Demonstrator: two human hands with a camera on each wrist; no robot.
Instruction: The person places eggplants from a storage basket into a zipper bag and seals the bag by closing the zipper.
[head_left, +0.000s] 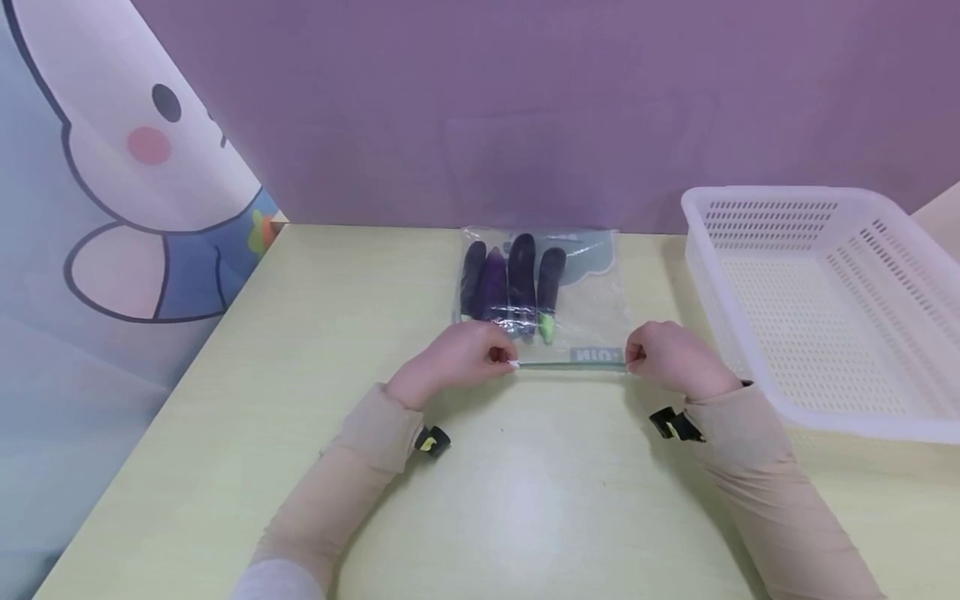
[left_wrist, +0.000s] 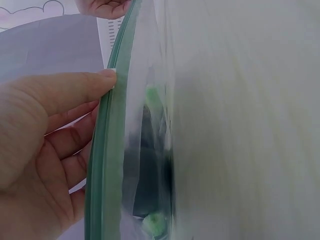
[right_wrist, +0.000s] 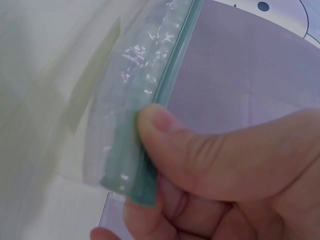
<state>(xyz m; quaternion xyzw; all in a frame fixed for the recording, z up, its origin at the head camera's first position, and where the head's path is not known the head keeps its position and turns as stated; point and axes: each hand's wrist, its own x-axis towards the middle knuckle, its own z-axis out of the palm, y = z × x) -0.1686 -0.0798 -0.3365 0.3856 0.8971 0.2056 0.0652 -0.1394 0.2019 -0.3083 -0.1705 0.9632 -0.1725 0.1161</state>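
A clear zip bag (head_left: 592, 321) lies on the table with several dark purple eggplants (head_left: 522, 279) inside, some with green stem ends. Along its near edge runs a green zip strip (head_left: 570, 364). My left hand (head_left: 472, 354) pinches the small white slider (left_wrist: 112, 71) on that strip between thumb and fingers, partway along it. At the strip's right end, my right hand (head_left: 675, 358) pinches the bag's corner; the right wrist view shows the thumb (right_wrist: 162, 122) pressed on the green strip (right_wrist: 175, 65). The left hand hides the lower ends of some eggplants in the head view.
A white perforated plastic basket (head_left: 750, 333) stands on the right of the table (head_left: 247, 433), close to my right hand. Behind the table rises a purple wall (head_left: 480, 108). On the left hangs a cloth with a cartoon figure (head_left: 135, 208).
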